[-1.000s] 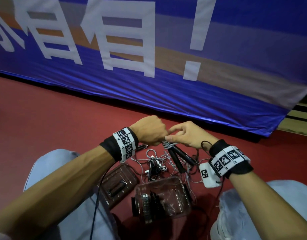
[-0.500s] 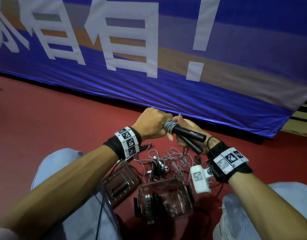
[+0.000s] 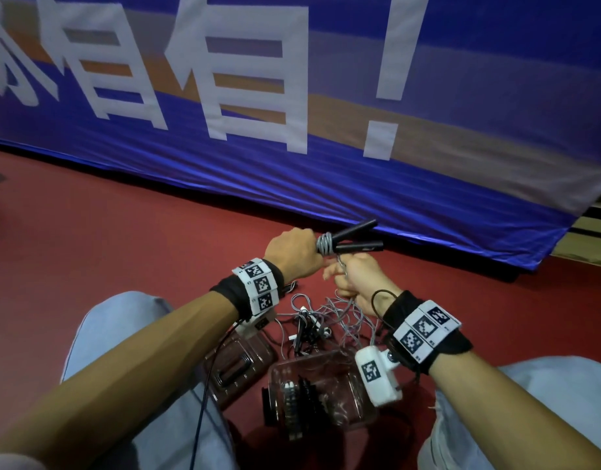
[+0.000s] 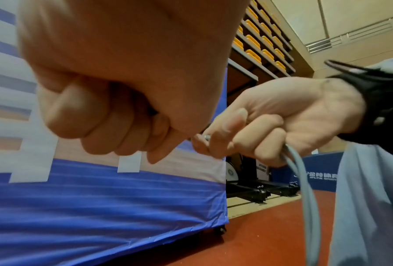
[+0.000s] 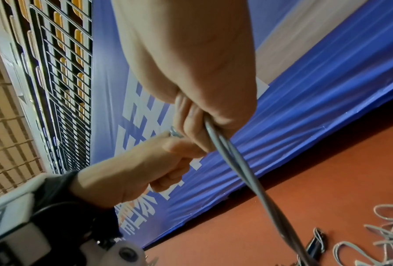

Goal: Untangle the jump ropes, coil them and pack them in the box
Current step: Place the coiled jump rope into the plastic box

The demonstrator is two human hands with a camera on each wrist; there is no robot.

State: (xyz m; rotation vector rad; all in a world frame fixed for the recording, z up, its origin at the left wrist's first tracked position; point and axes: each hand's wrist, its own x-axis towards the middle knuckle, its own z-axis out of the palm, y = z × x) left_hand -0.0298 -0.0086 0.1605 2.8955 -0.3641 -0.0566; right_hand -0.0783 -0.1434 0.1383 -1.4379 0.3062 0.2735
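Observation:
My left hand [image 3: 304, 251] grips the wound end of a jump rope, where grey cord [image 3: 324, 244] is coiled round two black handles [image 3: 358, 237] that stick out to the right. Just below, my right hand [image 3: 351, 279] is curled round the same rope's loose grey cord [image 5: 234, 162]. That cord drops to a tangle of ropes [image 3: 339, 317] on the red floor. In the left wrist view my left hand [image 4: 113, 111] is a tight fist, and my right hand [image 4: 268, 124] holds the doubled cord [image 4: 305, 189]. The clear box [image 3: 356, 412] stands between my knees with a coiled rope [image 3: 297, 398] inside.
The box's clear lid [image 3: 238, 364] lies on the floor to the left of the box. A blue banner [image 3: 360, 184] hangs close behind my hands. My legs in light trousers [image 3: 122, 334] flank the box. Orange tiered seats [image 4: 259, 41] rise beyond the banner.
Both hands have risen with the handles. The handles swung from pointing down-right to pointing right. My right hand left the handles and dropped below them onto the cord.

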